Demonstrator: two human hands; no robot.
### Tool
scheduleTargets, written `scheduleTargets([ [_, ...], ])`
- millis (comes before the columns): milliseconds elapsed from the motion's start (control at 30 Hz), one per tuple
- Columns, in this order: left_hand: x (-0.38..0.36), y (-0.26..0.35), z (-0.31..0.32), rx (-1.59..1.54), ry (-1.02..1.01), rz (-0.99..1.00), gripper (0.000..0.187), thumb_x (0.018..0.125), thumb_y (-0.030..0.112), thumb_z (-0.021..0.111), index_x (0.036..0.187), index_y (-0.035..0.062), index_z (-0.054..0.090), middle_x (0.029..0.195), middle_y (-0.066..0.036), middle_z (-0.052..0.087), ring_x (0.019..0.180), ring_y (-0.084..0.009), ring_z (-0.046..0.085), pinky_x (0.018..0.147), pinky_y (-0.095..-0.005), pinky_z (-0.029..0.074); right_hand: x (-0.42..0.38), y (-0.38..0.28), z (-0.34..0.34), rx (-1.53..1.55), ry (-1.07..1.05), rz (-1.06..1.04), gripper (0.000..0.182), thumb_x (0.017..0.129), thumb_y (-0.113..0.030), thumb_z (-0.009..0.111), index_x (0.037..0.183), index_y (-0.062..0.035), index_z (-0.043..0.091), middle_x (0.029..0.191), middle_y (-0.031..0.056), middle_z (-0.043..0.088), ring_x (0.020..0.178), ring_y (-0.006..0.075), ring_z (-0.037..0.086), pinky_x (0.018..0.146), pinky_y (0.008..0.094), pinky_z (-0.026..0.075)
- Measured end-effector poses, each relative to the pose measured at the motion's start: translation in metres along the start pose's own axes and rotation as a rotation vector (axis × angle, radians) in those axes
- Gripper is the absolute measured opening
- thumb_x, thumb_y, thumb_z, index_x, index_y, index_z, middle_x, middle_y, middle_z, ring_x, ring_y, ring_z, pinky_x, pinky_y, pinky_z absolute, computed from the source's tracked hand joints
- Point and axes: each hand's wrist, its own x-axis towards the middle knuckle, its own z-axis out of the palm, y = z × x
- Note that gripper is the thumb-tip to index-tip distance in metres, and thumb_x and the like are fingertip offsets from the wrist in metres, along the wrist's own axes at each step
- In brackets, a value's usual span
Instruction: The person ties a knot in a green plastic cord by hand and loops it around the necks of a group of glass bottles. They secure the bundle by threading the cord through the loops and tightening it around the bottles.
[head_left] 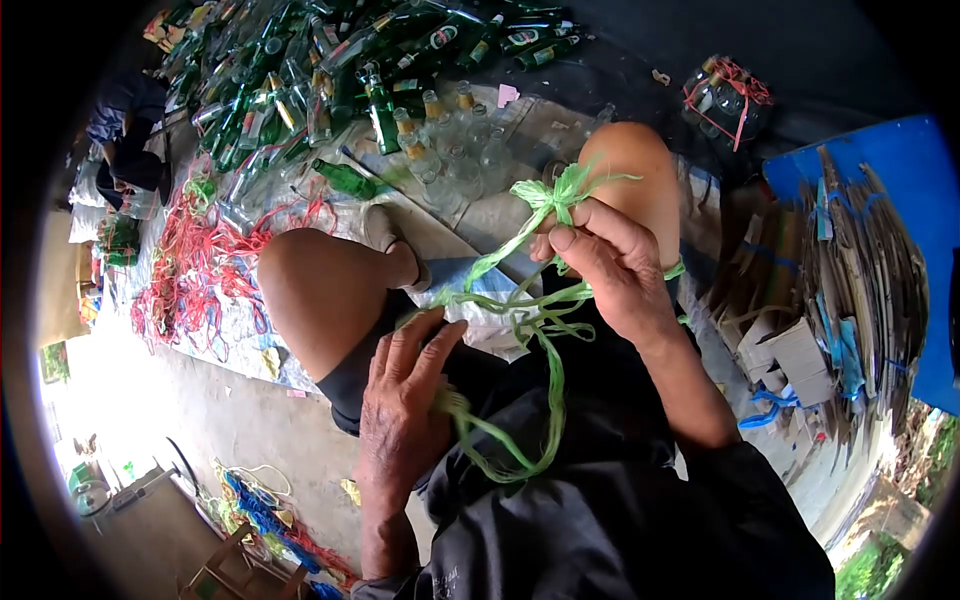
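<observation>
Red strings (195,275) in a tangle left of the green raffia (520,310), spread on a sheet on the ground. Beyond the raffia, toward the top left: green glass bottles (300,70) heaped together, contents hard to make out. Just below that heap, clear bottles (455,150) standing upright, apparently empty, some with yellowish caps. Left hand (405,400), below and left of the raffia's knot, closed around a looped bunch of its strands over the lap. Right hand (610,265), just right of the knot, pinching the raffia between thumb and fingers, frayed ends sticking up above the knee. Above and right of the raffia: small cluster of clear bottles bound with red string (725,95). Far right: flattened cardboard (850,270) stacked on a blue surface, partly cut off by the dark lens edge.
</observation>
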Motion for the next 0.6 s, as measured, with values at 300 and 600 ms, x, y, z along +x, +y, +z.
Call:
scheduleTargets([
  [300,0.036,0.007,-0.01,-0.234,0.255,0.13,0.038,0.087,-0.003,0.066,0.125,0.001,0.065,0.128,-0.019,0.064,0.116,-0.039,0.063,0.099,-0.0436,0.05,-0.005,0.0,0.008,-0.154,-0.015,-0.009,0.015,0.104,-0.01,0.062,0.106,0.0042,0.063,0.093,0.0057,0.07,0.087,0.007,0.063,0.076,0.0259,0.055],
  [600,0.057,0.012,-0.01,-0.038,0.084,0.129,0.059,0.072,-0.008,0.059,0.13,0.0048,0.064,0.127,-0.014,0.065,0.116,-0.0369,0.061,0.099,-0.0446,0.05,-0.003,-0.003,0.006,-0.285,-0.025,-0.069,0.019,0.105,-0.013,0.061,0.113,0.004,0.063,0.095,0.0082,0.068,0.086,0.0115,0.064,0.076,0.028,0.054],
])
